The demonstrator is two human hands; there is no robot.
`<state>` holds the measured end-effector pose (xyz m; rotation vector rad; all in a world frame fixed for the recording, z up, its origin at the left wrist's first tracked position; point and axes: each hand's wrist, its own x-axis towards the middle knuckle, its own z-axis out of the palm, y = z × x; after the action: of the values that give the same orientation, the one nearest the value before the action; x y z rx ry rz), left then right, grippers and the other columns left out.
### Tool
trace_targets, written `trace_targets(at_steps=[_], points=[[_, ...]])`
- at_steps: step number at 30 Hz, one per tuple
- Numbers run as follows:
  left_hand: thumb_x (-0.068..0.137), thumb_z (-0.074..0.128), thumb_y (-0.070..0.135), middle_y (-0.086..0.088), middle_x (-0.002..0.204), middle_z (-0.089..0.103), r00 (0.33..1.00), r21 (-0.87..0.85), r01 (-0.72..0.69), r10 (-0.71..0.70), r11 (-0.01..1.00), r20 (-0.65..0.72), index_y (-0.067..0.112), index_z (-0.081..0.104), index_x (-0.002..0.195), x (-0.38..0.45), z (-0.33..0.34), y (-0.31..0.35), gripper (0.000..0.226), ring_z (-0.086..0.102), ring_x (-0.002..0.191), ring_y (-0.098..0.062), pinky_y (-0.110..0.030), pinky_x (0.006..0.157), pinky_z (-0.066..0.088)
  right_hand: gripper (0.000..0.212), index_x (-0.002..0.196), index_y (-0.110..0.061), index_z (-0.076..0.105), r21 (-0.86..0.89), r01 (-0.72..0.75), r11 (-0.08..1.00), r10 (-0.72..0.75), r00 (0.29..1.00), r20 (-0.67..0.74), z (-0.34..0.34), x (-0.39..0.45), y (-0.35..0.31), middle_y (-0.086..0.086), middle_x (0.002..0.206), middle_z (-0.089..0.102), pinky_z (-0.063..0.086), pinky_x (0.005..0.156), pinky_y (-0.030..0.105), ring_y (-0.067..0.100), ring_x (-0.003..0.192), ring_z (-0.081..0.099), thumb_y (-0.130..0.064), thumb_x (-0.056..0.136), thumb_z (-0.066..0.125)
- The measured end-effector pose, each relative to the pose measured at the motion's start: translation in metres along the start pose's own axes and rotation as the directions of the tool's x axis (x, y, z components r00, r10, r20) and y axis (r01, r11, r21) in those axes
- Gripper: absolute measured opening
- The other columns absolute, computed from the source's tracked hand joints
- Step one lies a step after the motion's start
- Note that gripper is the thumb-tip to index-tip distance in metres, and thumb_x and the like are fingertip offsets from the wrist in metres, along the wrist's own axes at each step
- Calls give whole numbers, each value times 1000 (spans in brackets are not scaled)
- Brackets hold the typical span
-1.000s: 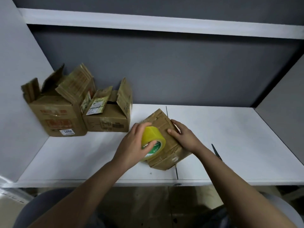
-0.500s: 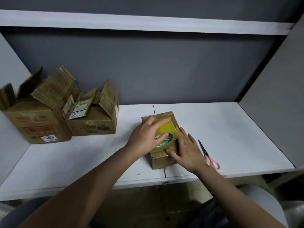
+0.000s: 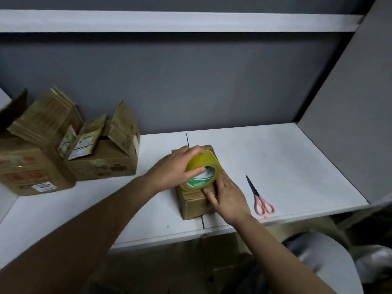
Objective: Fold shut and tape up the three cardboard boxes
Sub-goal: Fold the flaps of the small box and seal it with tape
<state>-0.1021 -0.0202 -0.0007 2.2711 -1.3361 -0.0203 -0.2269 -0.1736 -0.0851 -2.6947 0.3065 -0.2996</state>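
A small closed cardboard box (image 3: pixel 192 205) stands near the front edge of the white shelf (image 3: pixel 286 158). On its top my left hand (image 3: pixel 176 168) grips a roll of yellowish tape (image 3: pixel 203 171) with a green and white core. My right hand (image 3: pixel 226 195) lies over the box's near right corner, its fingers pressing on the box's front face just below the roll. Two more boxes stand at the far left with their flaps up: a large one (image 3: pixel 31 166) and a medium one (image 3: pixel 106 160).
Pink-handled scissors (image 3: pixel 259 197) lie on the shelf just right of my right hand. A grey back wall and a grey side panel (image 3: pixel 350 124) enclose the shelf, with another white shelf (image 3: pixel 169 21) overhead. A dark seam (image 3: pixel 187 139) runs front to back under the small box.
The small box has turned from skewed to square with the shelf edge. My right hand slid from the box's top down to its near front face. The tape roll stayed in my left hand.
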Motion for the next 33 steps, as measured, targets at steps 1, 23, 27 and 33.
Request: trace_targets(at_steps=[1, 23, 27, 33], points=[[88, 54, 52, 3, 124, 52, 1000, 76, -18, 16, 997, 27, 38, 39, 130, 2, -6, -1, 47, 53, 111, -18, -31, 89, 44, 71, 154, -17, 13, -12, -6, 1000, 6, 1000, 11, 1, 0, 0, 1, 160, 20, 12, 120, 25, 12, 147, 14, -56, 97, 33], [89, 50, 57, 6, 118, 51, 934, 249, 113, -188, 962, 304, 46, 34, 136, -60, -5, -58, 52, 45, 93, -8, -20, 69, 37, 76, 152, -36, 2, -204, 18, 979, 14, 988, 155, -2, 0, 1, -6, 161, -9, -6, 118, 32, 9, 147, -11, -72, 86, 5], [89, 53, 53, 7, 123, 51, 934, 83, 234, -247, 969, 258, 46, 33, 135, -75, 14, -66, 51, 50, 98, -10, -18, 72, 42, 63, 154, -23, 3, -347, -4, 938, 35, 996, 82, 5, 2, -22, 2, 161, -10, -12, 118, 39, 17, 147, -16, -52, 99, 12], [89, 55, 50, 8, 126, 51, 951, -78, 282, -268, 956, 156, 47, 34, 126, -86, 29, -61, 43, 55, 101, -11, -23, 76, 49, 57, 154, -23, 9, -220, 235, 947, -209, 969, 133, 17, -1, -49, -6, 161, -2, -17, 115, 28, 12, 148, -9, -37, 102, 26]])
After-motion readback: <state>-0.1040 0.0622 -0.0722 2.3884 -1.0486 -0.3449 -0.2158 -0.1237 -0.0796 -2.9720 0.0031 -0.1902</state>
